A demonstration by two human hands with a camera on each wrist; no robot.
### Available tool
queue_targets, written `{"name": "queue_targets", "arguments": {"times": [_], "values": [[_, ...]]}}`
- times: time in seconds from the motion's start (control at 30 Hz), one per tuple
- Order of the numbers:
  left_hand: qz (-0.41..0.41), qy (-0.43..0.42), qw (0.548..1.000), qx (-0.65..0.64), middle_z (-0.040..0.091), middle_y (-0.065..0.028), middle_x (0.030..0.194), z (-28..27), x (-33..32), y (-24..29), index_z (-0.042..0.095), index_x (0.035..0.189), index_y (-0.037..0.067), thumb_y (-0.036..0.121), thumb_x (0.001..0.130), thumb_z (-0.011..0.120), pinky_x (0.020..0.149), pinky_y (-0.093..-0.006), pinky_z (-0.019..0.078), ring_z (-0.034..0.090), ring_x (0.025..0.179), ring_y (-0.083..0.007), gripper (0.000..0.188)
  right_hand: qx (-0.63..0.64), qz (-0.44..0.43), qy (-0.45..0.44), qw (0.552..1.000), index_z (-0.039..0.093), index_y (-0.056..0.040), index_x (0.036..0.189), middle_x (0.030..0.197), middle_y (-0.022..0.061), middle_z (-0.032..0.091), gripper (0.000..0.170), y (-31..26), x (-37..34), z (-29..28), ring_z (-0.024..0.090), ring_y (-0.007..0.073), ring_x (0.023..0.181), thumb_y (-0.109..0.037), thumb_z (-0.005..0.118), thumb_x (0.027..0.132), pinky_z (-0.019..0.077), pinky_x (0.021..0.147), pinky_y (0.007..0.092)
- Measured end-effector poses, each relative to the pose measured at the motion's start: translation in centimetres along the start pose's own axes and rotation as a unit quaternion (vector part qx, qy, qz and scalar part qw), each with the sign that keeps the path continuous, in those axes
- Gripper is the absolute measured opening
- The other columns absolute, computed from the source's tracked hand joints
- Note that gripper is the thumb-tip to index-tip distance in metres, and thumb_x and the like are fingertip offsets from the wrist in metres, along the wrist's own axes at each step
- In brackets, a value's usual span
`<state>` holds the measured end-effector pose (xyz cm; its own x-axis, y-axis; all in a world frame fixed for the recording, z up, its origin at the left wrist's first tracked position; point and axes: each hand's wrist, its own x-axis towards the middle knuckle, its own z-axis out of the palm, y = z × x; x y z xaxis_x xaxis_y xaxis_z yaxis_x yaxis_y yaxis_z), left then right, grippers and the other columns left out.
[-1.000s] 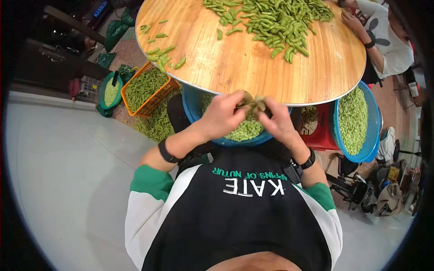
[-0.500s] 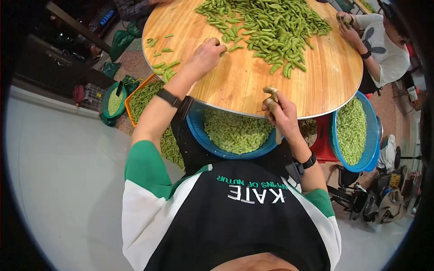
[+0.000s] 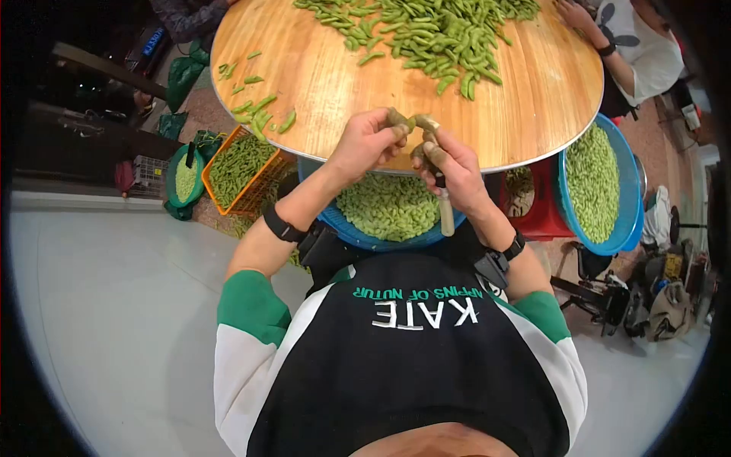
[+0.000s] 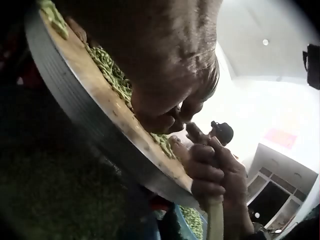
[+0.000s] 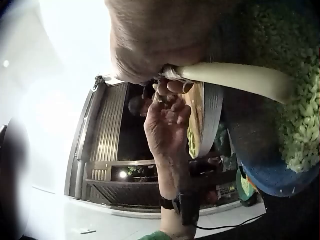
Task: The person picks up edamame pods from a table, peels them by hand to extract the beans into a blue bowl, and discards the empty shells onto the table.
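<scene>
My left hand [image 3: 367,143] pinches a green soybean pod [image 3: 412,123] between thumb and fingertips, over the table's near edge. Right beside it is my right hand [image 3: 458,174], fingers curled round a tool with a pale curved handle [image 3: 447,215]. The tool's working end is hidden in the fingers. In the right wrist view the same handle [image 5: 235,77] sticks out from the palm, above shelled beans. Below both hands, a blue basin [image 3: 356,239] holds shelled light green beans [image 3: 390,207]. The fingertips of both hands look dark and stained.
Whole pods [image 3: 438,38] lie heaped on the round wooden table [image 3: 335,91], with several loose pods [image 3: 260,114] at left. An orange crate [image 3: 247,183] of pods stands left, another blue basin [image 3: 630,206] of beans right. Another person [image 3: 640,57] sits across at right.
First my hands were together over the basin. My left hand then reached out to the pods on the table and has come back beside my right hand with a pod.
</scene>
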<state>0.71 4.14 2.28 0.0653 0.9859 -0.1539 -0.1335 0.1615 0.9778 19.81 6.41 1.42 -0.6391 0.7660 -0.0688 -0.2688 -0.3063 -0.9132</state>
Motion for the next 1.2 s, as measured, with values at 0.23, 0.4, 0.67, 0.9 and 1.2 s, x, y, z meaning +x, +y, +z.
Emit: {"name": "queue_targets", "arguments": {"times": [0.23,0.4,0.67,0.9,1.2], "values": [[0.012,-0.007,1.0,0.003,0.058,0.0011,0.073,1.1,-0.9,-1.0,0.057,0.09,0.004,0.011,0.092,0.057,0.046,-0.0156,0.0368,0.05,0.058,-0.0022,0.007,0.09,0.02,-0.032,0.995,0.052,0.0001,0.113,0.076,0.0039,0.056,0.022,0.8,-1.0,-0.2,0.045,0.0068,0.051,-0.015,0.044,0.098,0.0351,0.041,0.0203],[0.046,-0.009,0.999,0.014,0.058,0.0009,0.076,1.4,-1.5,-0.8,0.057,0.091,0.003,0.009,0.092,0.056,0.05,-0.0169,0.0376,0.051,0.061,-0.003,0.007,0.075,0.012,-0.026,0.997,0.052,0.001,0.112,0.076,0.004,0.056,0.022,1.3,-1.2,-0.1,0.044,0.0068,0.049,-0.014,0.045,0.098,0.0346,0.04,0.0201],[-0.002,-0.051,0.993,-0.105,0.056,-0.0012,0.076,1.0,-1.5,-1.1,0.057,0.092,0.002,0.007,0.091,0.054,0.052,-0.0206,0.0388,0.05,0.062,-0.0067,0.006,0.093,0.0,-0.046,0.995,0.05,0.0005,0.127,0.08,0.0042,0.059,0.033,1.0,-1.7,-0.4,0.047,0.0055,0.052,-0.009,0.048,0.096,0.0352,0.042,0.0188],[-0.117,-0.079,0.95,-0.277,0.056,-0.0033,0.073,1.4,-2.0,-1.7,0.057,0.092,0.003,0.009,0.092,0.052,0.047,-0.0211,0.0367,0.051,0.059,-0.0085,0.007,-0.417,-0.39,0.019,0.821,0.051,-0.0003,0.128,0.084,0.0025,0.061,0.035,3.9,-1.1,-1.1,0.049,0.0046,0.054,-0.005,0.051,0.093,0.0373,0.048,0.0178],[0.136,-0.022,0.986,-0.093,0.063,-0.0087,0.088,3.2,-3.9,-1.3,0.055,0.106,-0.002,-0.001,0.087,0.059,0.068,-0.0258,0.051,0.061,0.08,-0.012,0.019,0.122,0.078,-0.003,0.989,0.051,-0.0035,0.125,0.08,0.0049,0.058,0.031,0.6,-2.5,0.0,0.043,0.0061,0.05,-0.013,0.048,0.096,0.0334,0.039,0.018]]}}
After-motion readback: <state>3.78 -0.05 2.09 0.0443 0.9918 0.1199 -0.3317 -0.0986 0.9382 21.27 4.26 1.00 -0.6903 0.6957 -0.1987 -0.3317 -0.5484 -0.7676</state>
